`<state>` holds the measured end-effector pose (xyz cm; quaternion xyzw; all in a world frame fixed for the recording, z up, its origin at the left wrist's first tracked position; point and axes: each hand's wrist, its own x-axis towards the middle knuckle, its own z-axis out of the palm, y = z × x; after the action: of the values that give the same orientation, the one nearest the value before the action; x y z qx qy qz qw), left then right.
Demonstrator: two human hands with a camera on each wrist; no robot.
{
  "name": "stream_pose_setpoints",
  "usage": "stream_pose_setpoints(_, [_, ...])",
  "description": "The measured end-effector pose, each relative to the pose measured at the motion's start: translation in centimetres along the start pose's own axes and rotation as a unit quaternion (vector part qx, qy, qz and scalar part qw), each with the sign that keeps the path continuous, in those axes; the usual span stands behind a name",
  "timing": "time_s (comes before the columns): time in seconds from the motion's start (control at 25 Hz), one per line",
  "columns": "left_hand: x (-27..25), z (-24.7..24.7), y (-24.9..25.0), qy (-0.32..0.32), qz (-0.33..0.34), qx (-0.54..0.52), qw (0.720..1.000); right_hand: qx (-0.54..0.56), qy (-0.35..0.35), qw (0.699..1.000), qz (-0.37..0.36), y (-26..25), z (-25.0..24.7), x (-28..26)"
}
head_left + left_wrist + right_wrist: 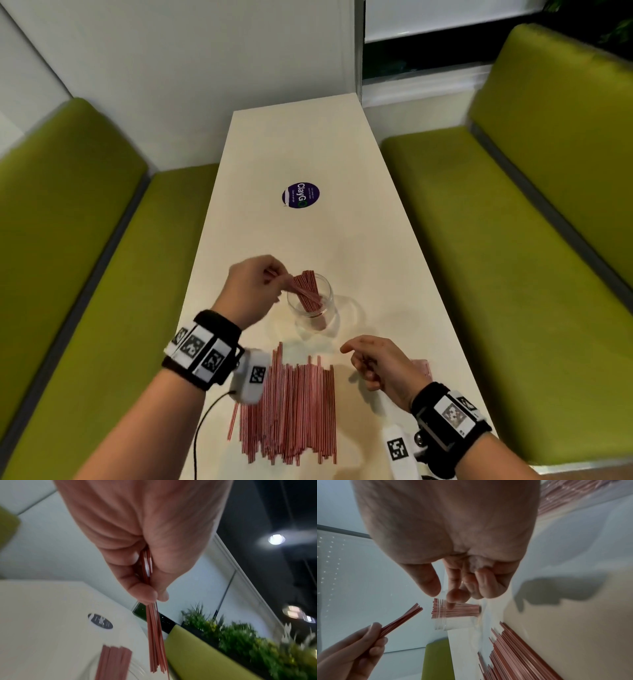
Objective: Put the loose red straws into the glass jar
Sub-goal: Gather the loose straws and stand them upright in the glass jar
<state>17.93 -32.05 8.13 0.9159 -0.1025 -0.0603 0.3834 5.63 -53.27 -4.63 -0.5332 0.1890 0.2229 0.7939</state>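
Observation:
A clear glass jar (315, 308) stands mid-table with a sheaf of red straws (310, 291) leaning inside it. My left hand (255, 287) hovers just left of the jar's mouth and pinches a small bundle of red straws (155, 635) between thumb and fingers; the bundle's free end points at the jar. The same bundle (400, 620) and the jar (453, 615) show in the right wrist view. A big pile of loose red straws (291, 407) lies near the front edge. My right hand (373, 363) hangs right of the pile with loosely curled fingers, holding nothing.
The narrow cream table (308, 154) has a round purple sticker (300, 195) beyond the jar. Green bench seats (496, 240) run along both sides. A clear bag with more red straws (573, 493) lies under my right wrist. A black cable (202, 431) trails from my left wristband.

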Motion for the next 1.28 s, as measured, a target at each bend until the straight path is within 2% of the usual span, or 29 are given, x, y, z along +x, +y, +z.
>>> stream_pose_setpoints(0.08, [2.6,-0.2,0.4,-0.005,0.034,0.105,0.994,-0.016,0.001,1.000,-0.002,0.1,-0.3,-0.1])
stream_pose_setpoints(0.2, [4.8,1.6,0.2,-0.108,0.068,0.250,0.960,-0.038,-0.010,0.999,-0.006,0.0,-0.2,-0.4])
stream_pose_setpoints(0.28, [5.5,3.3,-0.1,-0.179,0.081,0.294,0.935,-0.049,-0.012,0.999,-0.008,-0.1,-0.2,-0.5])
stream_pose_setpoints(0.36, [6.1,4.5,-0.5,-0.203,0.095,0.318,0.921,-0.052,-0.012,0.999,-0.009,-0.1,-0.4,-0.5])
stream_pose_setpoints(0.44, [6.5,4.9,-1.0,-0.170,0.109,0.327,0.923,-0.057,-0.009,0.998,-0.010,-0.1,-0.7,-0.6])
stream_pose_setpoints(0.64, [6.2,5.2,-2.7,-0.060,0.112,0.285,0.950,-0.058,0.003,0.998,-0.006,0.2,-1.4,-0.7])
stream_pose_setpoints(0.8, [5.2,6.6,-4.3,0.037,0.095,0.168,0.980,-0.054,0.009,0.998,-0.001,0.3,-1.3,-0.8])
stream_pose_setpoints(0.92, [4.0,7.5,-5.2,0.129,0.077,0.114,0.982,-0.051,0.012,0.999,0.002,0.4,-1.2,-0.8])
stream_pose_setpoints(1.0, [3.6,8.1,-5.6,0.118,0.036,0.095,0.988,-0.051,0.018,0.999,0.004,0.4,-1.3,-0.9])
stream_pose_setpoints(1.08, [3.0,8.9,-6.3,0.043,0.015,0.138,0.989,-0.054,0.020,0.998,0.007,0.5,-1.3,-1.1])
stream_pose_setpoints(1.16, [2.5,9.4,-6.8,-0.007,0.032,0.181,0.983,-0.058,0.019,0.998,0.006,0.5,-1.2,-1.2])
stream_pose_setpoints(1.28, [2.6,9.3,-6.7,0.014,0.058,0.158,0.986,-0.065,0.020,0.998,0.004,0.5,-1.1,-1.4])
